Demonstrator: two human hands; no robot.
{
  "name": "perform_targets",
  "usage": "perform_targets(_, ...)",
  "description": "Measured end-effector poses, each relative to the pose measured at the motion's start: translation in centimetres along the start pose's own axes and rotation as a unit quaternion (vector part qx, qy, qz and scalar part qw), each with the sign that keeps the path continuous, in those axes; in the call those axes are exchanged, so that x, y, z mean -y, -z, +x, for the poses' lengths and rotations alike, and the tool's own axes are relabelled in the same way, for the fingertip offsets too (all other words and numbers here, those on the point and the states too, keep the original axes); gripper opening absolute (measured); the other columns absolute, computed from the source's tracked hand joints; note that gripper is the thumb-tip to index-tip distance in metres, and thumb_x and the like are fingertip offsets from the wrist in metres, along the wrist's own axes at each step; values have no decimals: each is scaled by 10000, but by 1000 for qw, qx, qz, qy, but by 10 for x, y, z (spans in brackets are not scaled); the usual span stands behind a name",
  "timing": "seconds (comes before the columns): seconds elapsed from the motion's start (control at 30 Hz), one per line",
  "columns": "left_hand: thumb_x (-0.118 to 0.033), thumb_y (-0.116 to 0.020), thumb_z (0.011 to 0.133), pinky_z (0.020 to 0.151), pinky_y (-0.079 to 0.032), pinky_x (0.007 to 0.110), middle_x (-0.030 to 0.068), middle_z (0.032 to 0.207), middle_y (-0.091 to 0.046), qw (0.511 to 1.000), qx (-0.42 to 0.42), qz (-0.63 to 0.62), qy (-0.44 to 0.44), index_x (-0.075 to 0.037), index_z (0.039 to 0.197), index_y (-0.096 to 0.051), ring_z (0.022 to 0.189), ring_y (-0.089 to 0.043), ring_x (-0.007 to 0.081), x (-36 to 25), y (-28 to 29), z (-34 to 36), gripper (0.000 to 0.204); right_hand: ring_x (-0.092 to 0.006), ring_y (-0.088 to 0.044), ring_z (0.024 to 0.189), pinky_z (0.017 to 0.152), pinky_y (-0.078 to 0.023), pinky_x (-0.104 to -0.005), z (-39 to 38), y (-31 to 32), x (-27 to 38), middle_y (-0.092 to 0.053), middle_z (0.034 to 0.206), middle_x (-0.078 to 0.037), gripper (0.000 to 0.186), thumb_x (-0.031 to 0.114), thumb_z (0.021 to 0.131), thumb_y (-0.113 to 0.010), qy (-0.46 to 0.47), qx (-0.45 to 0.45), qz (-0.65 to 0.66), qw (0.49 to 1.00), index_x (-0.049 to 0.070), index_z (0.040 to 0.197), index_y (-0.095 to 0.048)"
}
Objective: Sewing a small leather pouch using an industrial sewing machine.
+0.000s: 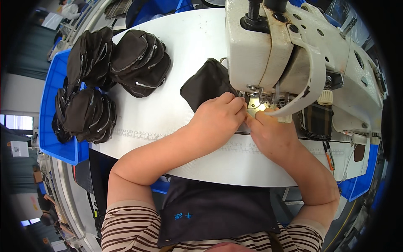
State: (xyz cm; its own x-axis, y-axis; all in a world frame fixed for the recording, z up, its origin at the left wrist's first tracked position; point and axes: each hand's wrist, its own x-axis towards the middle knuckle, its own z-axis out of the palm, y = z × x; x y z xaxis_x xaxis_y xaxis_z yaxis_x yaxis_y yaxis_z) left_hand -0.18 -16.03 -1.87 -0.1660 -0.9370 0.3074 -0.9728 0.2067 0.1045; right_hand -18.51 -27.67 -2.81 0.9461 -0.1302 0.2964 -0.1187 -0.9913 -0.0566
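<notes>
Under the needle area of a white sewing machine (268,50), a dark brown zippered pouch (205,84) lies on the table to the left of the presser foot. My left hand (222,115) is closed at the pouch's right edge, fingertips pinching it near the foot. Close against it, my right hand (273,132) has its fingers bent together below the lit needle plate (257,104). What sits between those right fingertips is hidden. Part of the stitching spot is covered by both hands.
Stacks of dark zippered pouches (140,61) stand on the left, some in a blue bin (52,109). A dark piece with brown stripes (317,122) lies right of the needle. An orange-handled cutter (329,157) rests near the white table's (184,38) right front edge.
</notes>
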Motion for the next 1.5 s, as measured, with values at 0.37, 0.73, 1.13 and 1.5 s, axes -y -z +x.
perform_targets(0.37, -144, -696, 856, 772, -595, 348, 67, 1116, -665, 996, -28, -57, 59, 5, 1080, -736, 999, -622, 250, 1, 2, 3, 271, -251, -643, 718, 641, -522, -393, 7, -6, -6, -597, 760, -34, 350, 36, 783, -689, -17, -51, 34, 998, 38, 1127, -749)
perform_targets(0.73, -342, -789, 854, 833, -545, 398, 30, 1048, -653, 996, -8, -80, -29, -71, 811, -740, 1017, -603, 280, 42, 26, 5, 278, -261, -641, 696, 665, -513, -402, 2, -18, -10, -692, 832, -43, 357, 40, 750, -727, -12, -99, 31, 995, 63, 1105, -762)
perform_targets(1.13, -196, -837, 825, 758, -527, 400, 51, 918, -677, 904, -77, -414, -80, -108, 784, -564, 908, -644, 268, 29, 33, 9, 289, -227, -649, 853, 733, -518, -383, 0, -6, -4, -593, 888, -26, 444, 102, 712, -753, 29, -40, 80, 996, 99, 1155, -733)
perform_targets(1.5, -74, -734, 860, 762, -461, 379, 18, 830, -664, 985, 47, -160, 50, -133, 1090, -610, 840, -658, 243, 14, 26, -4, 268, -203, -636, 797, 689, -481, -367, -2, -5, -1, -609, 894, -12, 435, 114, 755, -751, 37, -21, 74, 996, 78, 1187, -723)
